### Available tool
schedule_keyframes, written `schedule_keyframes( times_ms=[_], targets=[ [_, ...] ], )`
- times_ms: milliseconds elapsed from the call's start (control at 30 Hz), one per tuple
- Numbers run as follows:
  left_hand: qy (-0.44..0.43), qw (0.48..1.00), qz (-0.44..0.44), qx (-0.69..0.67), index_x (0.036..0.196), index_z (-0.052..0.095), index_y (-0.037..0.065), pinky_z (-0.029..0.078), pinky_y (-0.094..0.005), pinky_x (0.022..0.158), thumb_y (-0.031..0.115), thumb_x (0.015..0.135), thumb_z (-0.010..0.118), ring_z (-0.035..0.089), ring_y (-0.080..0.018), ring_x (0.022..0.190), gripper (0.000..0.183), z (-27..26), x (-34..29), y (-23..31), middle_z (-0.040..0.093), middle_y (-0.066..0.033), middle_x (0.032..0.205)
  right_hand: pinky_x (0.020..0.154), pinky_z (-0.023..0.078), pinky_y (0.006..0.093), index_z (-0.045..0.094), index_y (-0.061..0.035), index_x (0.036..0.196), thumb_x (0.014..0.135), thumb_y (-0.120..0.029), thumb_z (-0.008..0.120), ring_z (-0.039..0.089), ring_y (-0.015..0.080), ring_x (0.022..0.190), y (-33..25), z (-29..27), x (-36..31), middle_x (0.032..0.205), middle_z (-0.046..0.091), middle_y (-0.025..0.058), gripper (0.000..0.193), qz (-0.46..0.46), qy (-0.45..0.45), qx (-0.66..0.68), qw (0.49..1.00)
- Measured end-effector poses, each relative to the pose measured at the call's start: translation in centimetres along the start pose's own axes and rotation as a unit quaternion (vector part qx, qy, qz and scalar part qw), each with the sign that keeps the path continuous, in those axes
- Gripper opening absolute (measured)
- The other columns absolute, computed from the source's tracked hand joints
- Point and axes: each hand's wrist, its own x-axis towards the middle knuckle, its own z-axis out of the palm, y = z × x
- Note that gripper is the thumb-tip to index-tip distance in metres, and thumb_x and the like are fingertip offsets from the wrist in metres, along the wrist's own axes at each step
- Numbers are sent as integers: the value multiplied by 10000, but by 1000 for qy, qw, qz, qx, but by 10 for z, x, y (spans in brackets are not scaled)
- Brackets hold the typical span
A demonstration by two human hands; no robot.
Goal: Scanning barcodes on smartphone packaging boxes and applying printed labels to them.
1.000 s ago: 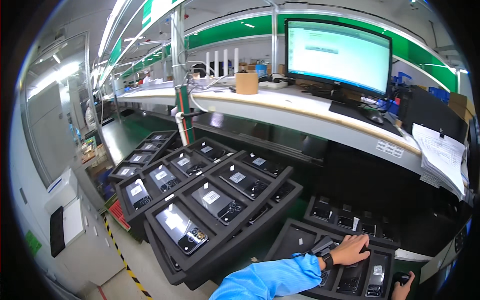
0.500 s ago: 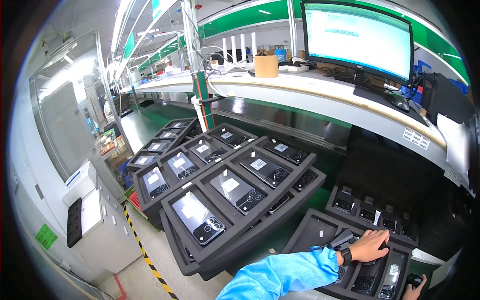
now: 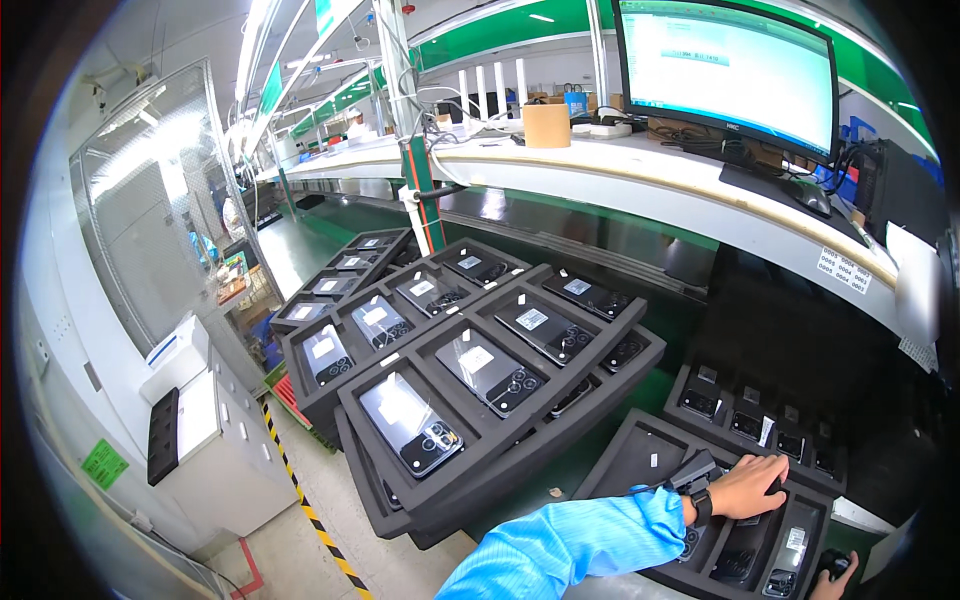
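My left hand (image 3: 745, 488), in a blue striped sleeve (image 3: 575, 545) with a black watch (image 3: 702, 506), lies over the upper part of a black foam tray (image 3: 625, 450). Its fingers curl round a dark thing that I cannot make out. Dark phones lie in the tray's slots, among them a phone (image 3: 790, 550) with a white label and a phone (image 3: 738, 560) partly below my hand. At the lower right edge, partly cut off, my right hand (image 3: 832, 585) grips a small black object (image 3: 834, 563) whose kind does not show.
Stacked foam trays (image 3: 490, 470) with labelled phones stand left of my hands. Behind the near tray is another phone tray (image 3: 720, 385). A workbench (image 3: 600, 165) with a monitor (image 3: 725, 75), a mouse (image 3: 808, 198) and a tape roll (image 3: 546, 126) runs above. A white cabinet (image 3: 225, 460) stands left.
The whole view has shifted slightly, so the trays and bench appear a little farther right. Both hands keep nearly the same places at the near tray.
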Motion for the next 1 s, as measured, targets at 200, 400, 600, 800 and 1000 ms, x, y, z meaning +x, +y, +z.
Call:
schedule_keyframes(
  times_ms=[200,400,600,800,1000],
  targets=[
    [5,1000,13,1,1098,458,50,366,-454,1012,283,934,615,551,-362,1088,325,0,1,1,564,-161,1069,980,511,375,580,-21,1353,855,-115,808,679,320,1090,1,-2,1,1226,685,188,556,11,3,-3,1000],
    [13,1000,14,-2,1088,471,54,373,-469,1008,301,934,610,554,-370,1100,322,-1,1,0,572,-165,1076,964,519,393,570,-49,1388,883,-132,772,676,336,1106,42,19,13,1276,663,216,551,36,-11,7,999],
    [49,998,31,12,1104,609,48,527,-471,795,340,878,718,670,-378,946,385,-3,4,-3,683,-174,1024,1027,484,429,506,-50,1410,792,-87,706,628,361,1178,44,34,13,1283,621,228,650,-36,47,116,991],
    [32,999,24,-32,1108,593,38,543,-444,796,224,867,733,703,-331,885,335,-9,5,-6,688,-210,961,957,514,395,514,-30,1438,897,-204,726,614,276,1111,53,-3,25,1288,593,184,606,17,233,186,954],
    [-5,998,-24,-54,1138,525,7,496,-422,884,179,895,665,638,-347,947,330,-11,7,0,663,-191,1010,596,494,268,528,-93,1332,1042,-456,583,612,114,697,105,-95,97,978,663,52,467,170,286,574,748]
  ],
)
